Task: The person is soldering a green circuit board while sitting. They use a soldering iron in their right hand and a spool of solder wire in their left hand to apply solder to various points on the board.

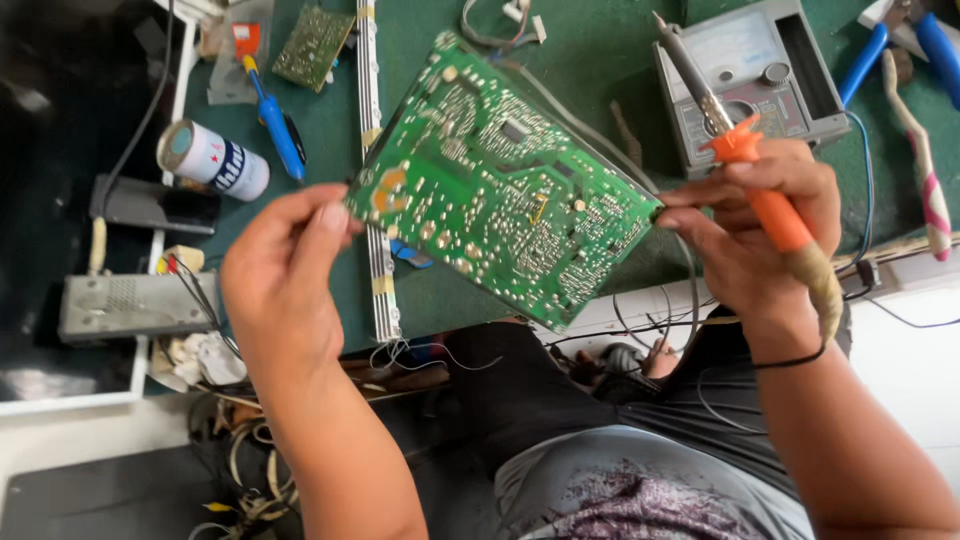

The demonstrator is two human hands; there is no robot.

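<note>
The green surface (pixel 560 50) carries an analog meter (pixel 755 75) and pliers (pixel 870 55). Above it, the circuit board (pixel 500 180) is held tilted, solder side up — the inspection step, by judgement. Left hand (pixel 285 275) fingers pinch its left corner; right hand (pixel 760 225) fingers pinch the right edge while gripping the soldering iron (pixel 750 175). Bringing the tip to a joint calls for a steadied board.

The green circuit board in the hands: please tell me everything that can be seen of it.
The green circuit board is a large rectangular panel, shown solder side up, covered with silvery solder points, pale printed markings and an orange patch near its left corner. It is held tilted in the air above the green table. The left hand pinches its left corner; the right hand touches its right corner while also holding an orange-handled soldering iron. Grey wires run behind its upper edge. Its component side is hidden.
</note>
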